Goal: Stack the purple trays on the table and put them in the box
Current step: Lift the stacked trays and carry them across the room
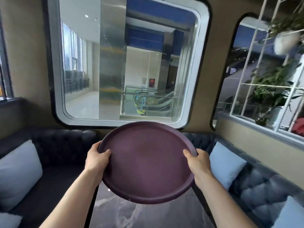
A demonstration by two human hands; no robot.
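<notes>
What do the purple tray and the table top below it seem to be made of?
Purple tray: probably plastic, matte; its surface is even and dull with faint scuffs and a moulded rim. Table top: looks like polished marble or an imitation; dark, with pale veins and small glints.

Window-lit, dim foreground, blurred, warped edges

Large rounded-corner window with pale grey frame [128,63] set in tan wall [31,63], bright daylight through it. Below window: dark tufted leather sofa [62,143] wrapping both sides, pale blue cushions [226,163] on it. Right of window: white grid trellis [266,66] with green leafy plants [273,83]. Nearest below: dark marble counter [139,214].
</notes>
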